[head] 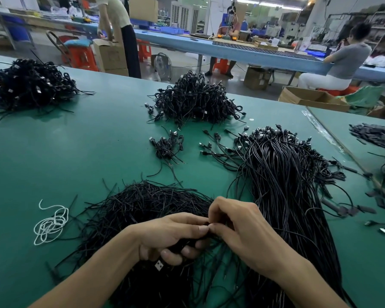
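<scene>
- Fingers of the left hand curl round a coiled black cable low over the near table edge, and its USB plug hangs below
- The right hand pinches the same coil
- The green table bears cable heaps, and workers sit at blue benches behind

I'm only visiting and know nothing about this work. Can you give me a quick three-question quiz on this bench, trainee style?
1. True or false: the left hand grips a black cable bundle, a USB plug sticking out below its fingers.
2. What lies on the table left of both hands? A) white cord B) scissors C) tape roll
3. Fill in: the right hand ____ the same bundle with its fingertips.
Key: 1 true; 2 A; 3 pinches.
</scene>
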Motion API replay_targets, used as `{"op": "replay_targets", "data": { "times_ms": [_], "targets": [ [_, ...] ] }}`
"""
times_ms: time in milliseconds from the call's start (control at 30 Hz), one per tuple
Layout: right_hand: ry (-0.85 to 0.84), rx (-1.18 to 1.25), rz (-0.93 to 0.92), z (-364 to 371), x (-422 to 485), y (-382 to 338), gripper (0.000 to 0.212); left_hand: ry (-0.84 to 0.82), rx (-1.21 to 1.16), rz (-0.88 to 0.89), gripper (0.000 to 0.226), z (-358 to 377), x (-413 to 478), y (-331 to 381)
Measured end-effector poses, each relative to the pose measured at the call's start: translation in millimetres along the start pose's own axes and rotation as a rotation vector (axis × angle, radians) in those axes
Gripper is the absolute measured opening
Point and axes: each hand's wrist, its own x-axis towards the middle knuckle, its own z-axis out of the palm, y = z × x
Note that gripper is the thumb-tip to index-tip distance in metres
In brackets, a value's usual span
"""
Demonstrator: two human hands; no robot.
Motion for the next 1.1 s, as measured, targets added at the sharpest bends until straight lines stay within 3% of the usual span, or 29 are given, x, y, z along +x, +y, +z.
{"op": "replay_targets", "data": {
  "times_ms": [133,400,667,933,1000,1067,1100],
  "targets": [
    [-0.011,-0.028,-0.045,0,0,1,0.026,0.023,0.018,0.027,0.017,-1,1,0],
    [0.085,-0.189,-0.179,0,-5,0,0.021,0.057,-0.396,0.045,0.025,7,10,-2],
    [0.070,-0.265,-0.259,-3,-1,4,0.011,0.155,-0.379,0.018,0.018,16,14,1],
    [0.140,-0.412,-0.356,4,-1,8,0.027,0.139,-0.441,-0.080,0.024,15,17,2],
    [0.214,-0.338,-0.302,8,-2,11,0.025,0.155,-0.439,-0.008,0.022,19,17,3],
    [0.350,-0.160,-0.172,13,-3,11,0.024,0.200,-0.441,0.172,0.015,24,21,2],
    [0.433,-0.057,-0.091,17,-3,10,0.026,0.239,-0.448,0.268,0.023,26,24,0]
  ]
}}
